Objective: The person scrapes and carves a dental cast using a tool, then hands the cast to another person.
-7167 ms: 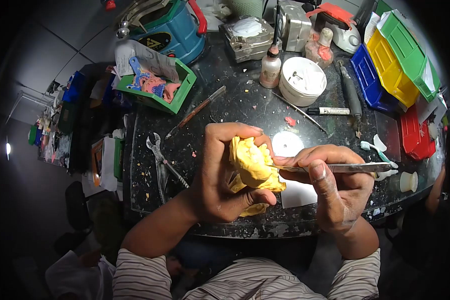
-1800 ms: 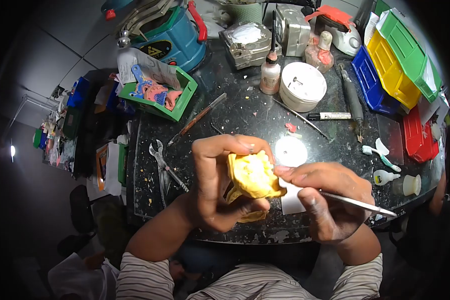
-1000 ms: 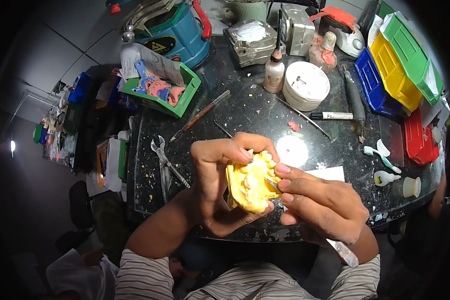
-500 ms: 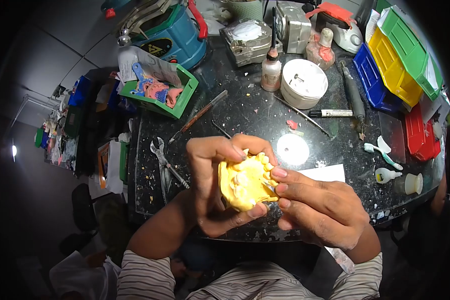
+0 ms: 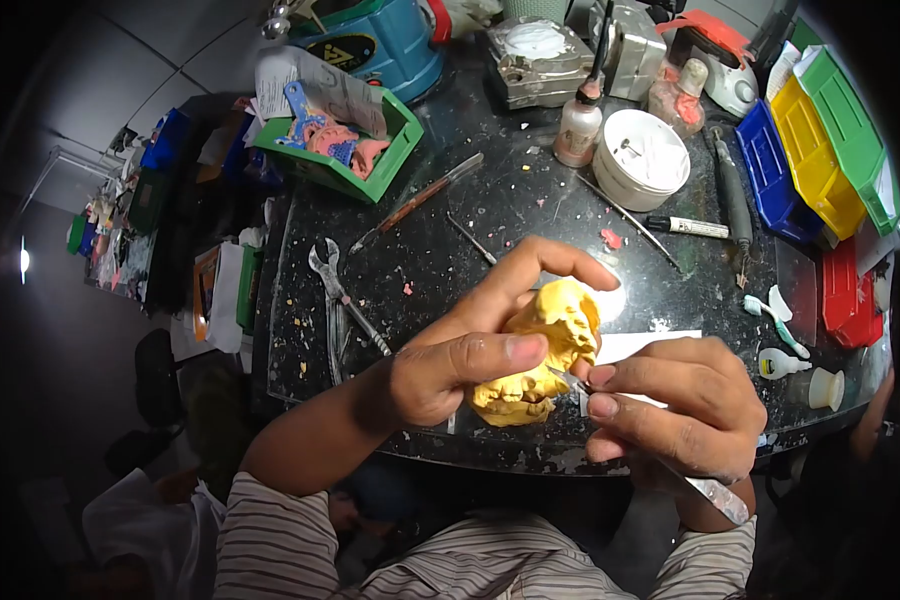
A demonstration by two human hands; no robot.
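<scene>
A yellow plaster dental cast [image 5: 530, 385] with moulded teeth is held above the front part of the bench. My left hand [image 5: 460, 365] grips it from the left, thumb across its near face and fingers behind it. My right hand [image 5: 685, 410] pinches a metal carving knife [image 5: 715, 497], whose wide flat end sticks out below the palm. The knife's pointed tip is at the right side of the cast, by the teeth; whether it touches is hard to tell. Most of the knife's shaft is hidden by my fingers.
Pliers [image 5: 345, 295] and a brown-handled brush [image 5: 420, 200] lie left on the black bench [image 5: 450, 270]. A green bin [image 5: 400, 150] holds impression trays. Beyond are a white tub [image 5: 640, 160], a dropper bottle [image 5: 578, 130] and a marker [image 5: 688, 227]. Coloured bins [image 5: 810, 150] stand right.
My left hand has turned the cast over, from its inner face showing to its side and teeth. The knife has stayed close to it. The view has shifted slightly.
</scene>
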